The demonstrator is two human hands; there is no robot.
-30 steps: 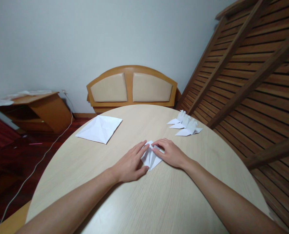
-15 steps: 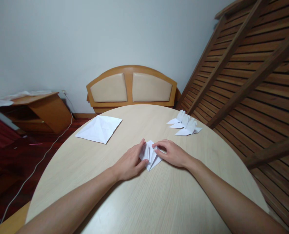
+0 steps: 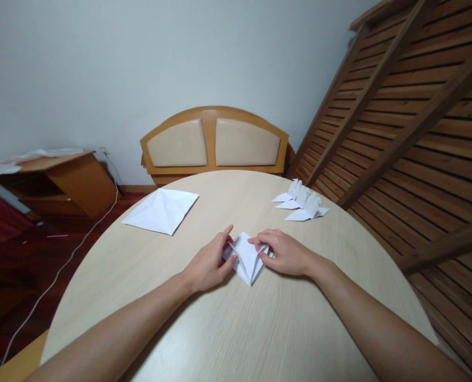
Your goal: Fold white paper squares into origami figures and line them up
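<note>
A white folded paper [image 3: 245, 253], diamond-shaped with one corner toward me, lies on the round table [image 3: 236, 329] between my hands. My left hand [image 3: 212, 262] pinches its left flap, thumb on the near side and fingers behind. Opposite it, my right hand [image 3: 285, 253] grips the right flap between thumb and fingers. Both flaps stand partly raised, and a smooth face shows between them. The fingers hide the paper's left and right corners.
A creased white paper sheet [image 3: 162, 210] lies at the table's far left. Several folded paper birds [image 3: 305, 206] stand in a row at the far right. Beyond are a headboard [image 3: 212, 140], a wooden cabinet [image 3: 80, 183] and a leaning slatted wooden frame [image 3: 414, 132].
The paper's flaps have been spread apart, baring its middle face. Its near corner has shifted slightly right and toward me. My left hand moved a little left.
</note>
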